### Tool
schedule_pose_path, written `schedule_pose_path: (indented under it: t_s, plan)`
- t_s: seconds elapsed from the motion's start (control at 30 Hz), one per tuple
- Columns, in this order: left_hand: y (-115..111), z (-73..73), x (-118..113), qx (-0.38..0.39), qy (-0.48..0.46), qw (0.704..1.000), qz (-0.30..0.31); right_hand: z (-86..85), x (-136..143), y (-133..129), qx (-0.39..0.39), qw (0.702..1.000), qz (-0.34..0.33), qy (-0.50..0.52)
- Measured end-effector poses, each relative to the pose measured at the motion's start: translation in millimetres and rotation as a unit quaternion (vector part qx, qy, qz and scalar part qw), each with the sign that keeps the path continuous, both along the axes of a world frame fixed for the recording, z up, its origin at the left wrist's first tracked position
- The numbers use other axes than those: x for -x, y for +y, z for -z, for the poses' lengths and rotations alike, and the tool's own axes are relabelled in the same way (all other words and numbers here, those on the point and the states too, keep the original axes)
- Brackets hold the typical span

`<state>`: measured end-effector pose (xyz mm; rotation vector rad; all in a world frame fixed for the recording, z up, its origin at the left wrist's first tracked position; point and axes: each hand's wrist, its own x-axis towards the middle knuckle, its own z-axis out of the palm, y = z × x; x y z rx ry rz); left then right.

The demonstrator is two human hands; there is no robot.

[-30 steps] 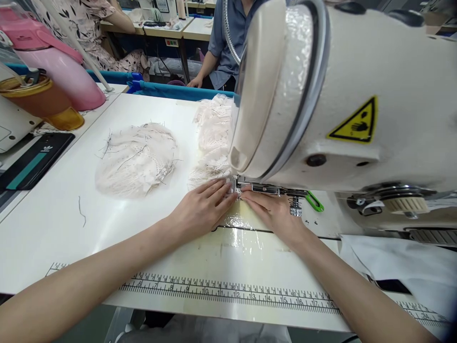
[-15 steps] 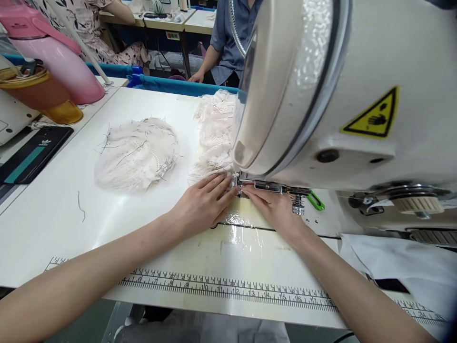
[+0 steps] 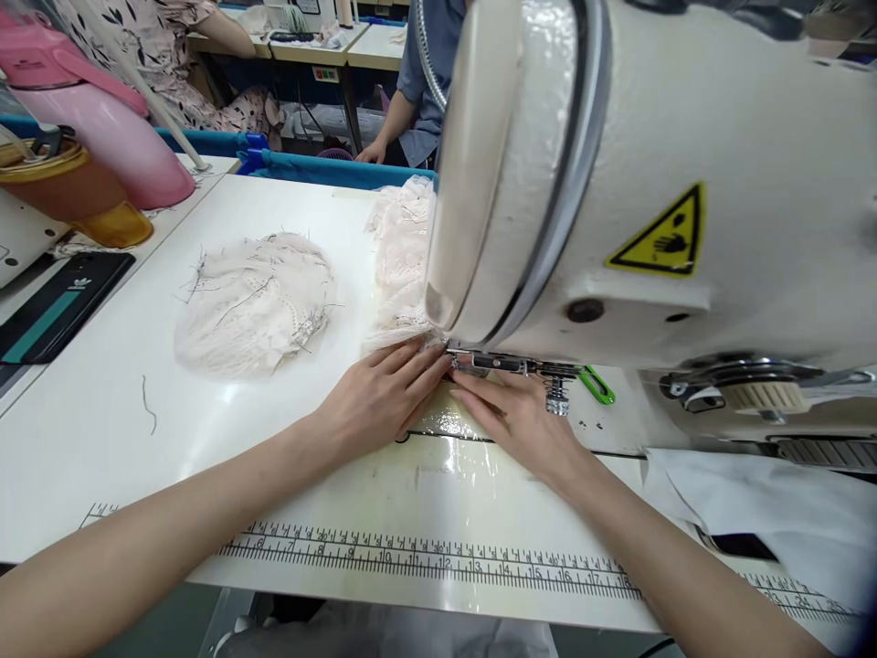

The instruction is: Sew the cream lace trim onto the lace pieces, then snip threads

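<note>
A strip of pale lace fabric (image 3: 403, 265) runs over the white table to the foot of a sewing machine (image 3: 534, 183). My left hand (image 3: 384, 393) lies flat on the near edge of that fabric, fingers stretched toward the needle area. Just right of the presser foot (image 3: 456, 358), my right hand (image 3: 524, 416) rests low with its fingers extended and partly under the metal attachment. No fabric shows clearly under the right fingers. A round heap of pale lace pieces with loose dark threads (image 3: 257, 302) lies to the left.
Green thread snips (image 3: 597, 386) lie behind my right hand. White cloth (image 3: 760, 512) is at the right, a black phone (image 3: 61, 306) at the left, near an amber cup (image 3: 75, 187) and pink bottle (image 3: 102, 119). Two people sit beyond the blue-edged table.
The view has shifted a little, so the machine head appears larger and further left. My right thumb and fingers have moved slightly back from the presser foot. My left hand stays on the fabric.
</note>
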<state>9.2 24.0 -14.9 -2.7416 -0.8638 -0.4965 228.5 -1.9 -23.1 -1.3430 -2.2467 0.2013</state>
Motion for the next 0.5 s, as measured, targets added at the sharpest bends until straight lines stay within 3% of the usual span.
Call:
schedule_pose_path:
  t_s: [0.17, 0.5]
  plan:
    - [0.2, -0.7, 0.5, -0.003, 0.003, 1.0, 0.001, -4.7, -0.6, -0.6, 0.056, 0.998, -0.004, 0.028]
    - [0.9, -5.2, -1.5, 0.014, 0.002, 1.0, -0.002, -9.4, 1.0, -0.9, 0.025, 1.0, -0.007, -0.016]
